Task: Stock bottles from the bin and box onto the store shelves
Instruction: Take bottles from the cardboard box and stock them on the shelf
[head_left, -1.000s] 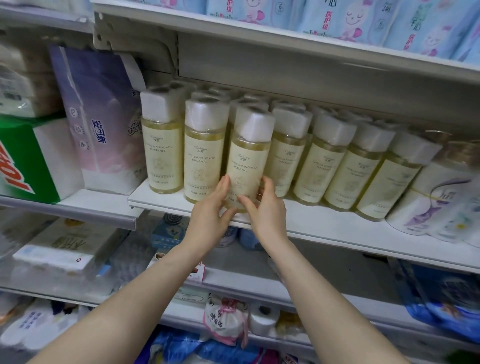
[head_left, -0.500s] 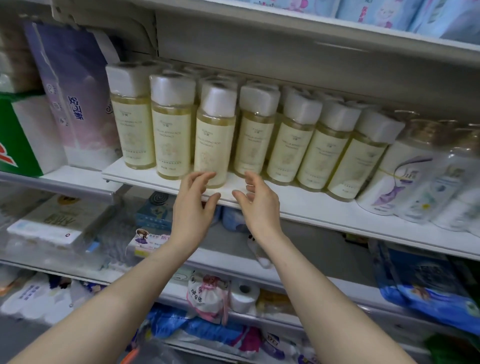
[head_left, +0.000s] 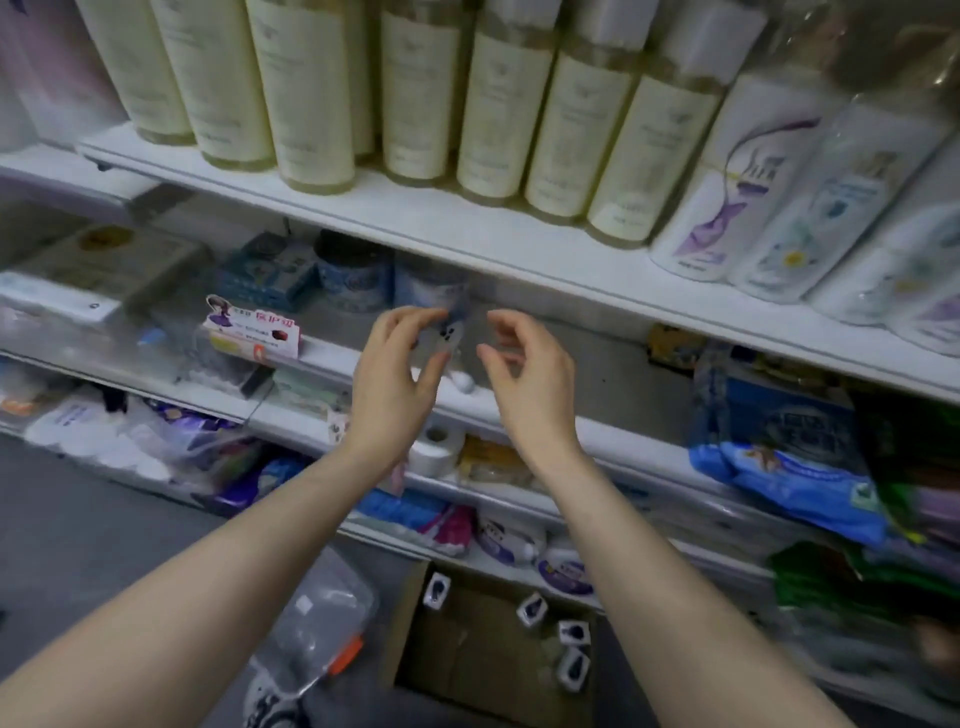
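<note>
A row of pale yellow bottles with cream labels stands along the white shelf at the top of the view. My left hand and my right hand hang side by side in the air below that shelf, fingers loosely curled, holding nothing. On the floor beneath my arms lies an open cardboard box with several small dark-capped bottles inside. Left of the box sits a clear plastic bin with an orange clip.
White bottles with purple and floral labels lean at the right end of the shelf. Lower shelves carry boxed goods, a paper roll and blue packets. Grey floor shows at lower left.
Both hands have left the yellow bottle on the shelf and dropped below the shelf edge. My view has tilted down, bringing the box and bin on the floor into sight.
</note>
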